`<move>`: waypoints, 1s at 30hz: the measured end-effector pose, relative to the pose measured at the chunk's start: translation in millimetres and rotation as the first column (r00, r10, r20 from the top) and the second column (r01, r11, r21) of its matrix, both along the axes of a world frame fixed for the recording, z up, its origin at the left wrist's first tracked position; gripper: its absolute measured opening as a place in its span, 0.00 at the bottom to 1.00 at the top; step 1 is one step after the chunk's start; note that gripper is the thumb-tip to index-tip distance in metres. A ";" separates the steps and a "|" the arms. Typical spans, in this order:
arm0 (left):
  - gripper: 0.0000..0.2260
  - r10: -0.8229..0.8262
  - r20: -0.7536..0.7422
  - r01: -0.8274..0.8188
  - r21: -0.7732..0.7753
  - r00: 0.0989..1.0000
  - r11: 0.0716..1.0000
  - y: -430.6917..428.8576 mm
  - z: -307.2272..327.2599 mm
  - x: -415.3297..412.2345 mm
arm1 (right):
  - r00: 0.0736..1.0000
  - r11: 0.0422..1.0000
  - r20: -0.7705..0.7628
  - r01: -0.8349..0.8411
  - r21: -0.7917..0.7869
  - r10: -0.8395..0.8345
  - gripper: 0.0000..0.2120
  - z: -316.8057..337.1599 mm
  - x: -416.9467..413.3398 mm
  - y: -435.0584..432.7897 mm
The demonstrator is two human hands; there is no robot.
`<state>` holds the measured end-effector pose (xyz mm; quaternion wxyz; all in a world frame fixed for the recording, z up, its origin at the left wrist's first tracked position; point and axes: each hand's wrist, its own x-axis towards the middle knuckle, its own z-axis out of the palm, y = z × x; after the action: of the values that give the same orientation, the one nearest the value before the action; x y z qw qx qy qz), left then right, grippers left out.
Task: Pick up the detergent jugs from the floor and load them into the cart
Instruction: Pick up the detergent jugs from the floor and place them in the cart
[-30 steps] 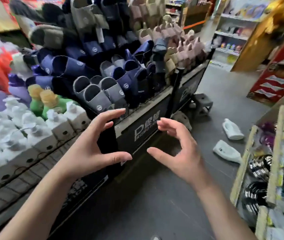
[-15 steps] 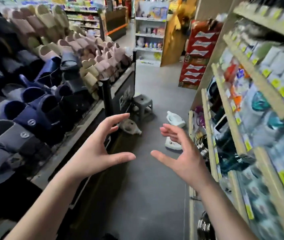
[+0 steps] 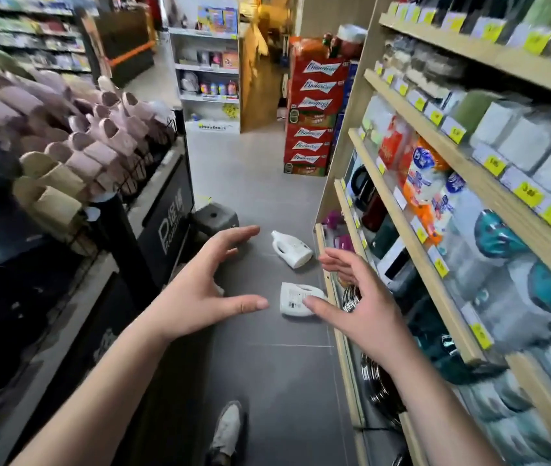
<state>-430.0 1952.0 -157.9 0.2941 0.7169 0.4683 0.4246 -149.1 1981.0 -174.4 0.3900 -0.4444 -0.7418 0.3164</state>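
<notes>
Two white detergent jugs lie on their sides on the grey aisle floor. The far jug [image 3: 291, 249] lies by the foot of the right shelf. The near jug [image 3: 296, 298] lies just beyond my right thumb, its label side up. My left hand [image 3: 205, 285] and my right hand [image 3: 359, 302] are both raised in front of me, fingers spread, holding nothing and well above the floor. A third jug glimpsed earlier is hidden behind my left hand. No cart is in view.
A slipper display rack [image 3: 106, 156] with a dark base lines the left of the aisle. Wooden shelves [image 3: 435, 210] of packaged goods line the right. A small grey stool [image 3: 213, 218] stands ahead on the left. Red beer cases [image 3: 314, 105] are stacked beyond. My shoe [image 3: 227, 432] is below.
The view has swung right and forward down the aisle. The jugs are now closer and more central. Both hands keep the same spread pose.
</notes>
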 end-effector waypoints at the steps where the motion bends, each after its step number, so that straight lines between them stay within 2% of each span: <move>1: 0.43 0.001 0.012 -0.001 -0.006 1.000 1.000 21.8 1.3 -12.2 | 1.000 1.000 0.003 0.006 -0.012 -0.006 0.35 1.9 -10.3 21.4; 6: 0.42 -0.033 0.058 0.036 -0.052 0.998 0.998 124.5 -1.8 -61.3 | 0.999 0.995 0.034 0.036 -0.088 -0.033 0.34 3.3 -50.4 117.5; 10: 0.42 -0.087 0.047 0.091 -0.107 0.995 0.990 203.2 -12.6 -65.5 | 0.996 0.986 0.049 0.079 -0.148 -0.073 0.34 -9.2 -54.4 172.2; 17: 0.40 -0.152 0.053 0.160 -0.203 0.987 0.966 314.3 -25.9 -36.0 | 0.988 0.960 0.041 0.153 -0.236 -0.147 0.34 -27.5 -34.2 250.9; 26: 0.42 -0.127 0.006 0.124 -0.265 0.992 0.956 437.1 -44.6 15.2 | 0.985 0.956 -0.039 0.150 -0.254 -0.166 0.32 -69.0 15.6 387.2; 30: 0.42 -0.091 -0.006 0.085 -0.307 0.996 0.948 478.9 -64.2 28.4 | 0.987 0.940 -0.058 0.126 -0.318 -0.152 0.32 -90.4 29.7 436.0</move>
<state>-401.6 2430.9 -222.1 0.4157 0.6870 0.4988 0.3262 -119.4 2416.9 -264.8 0.3659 -0.5385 -0.6326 0.4195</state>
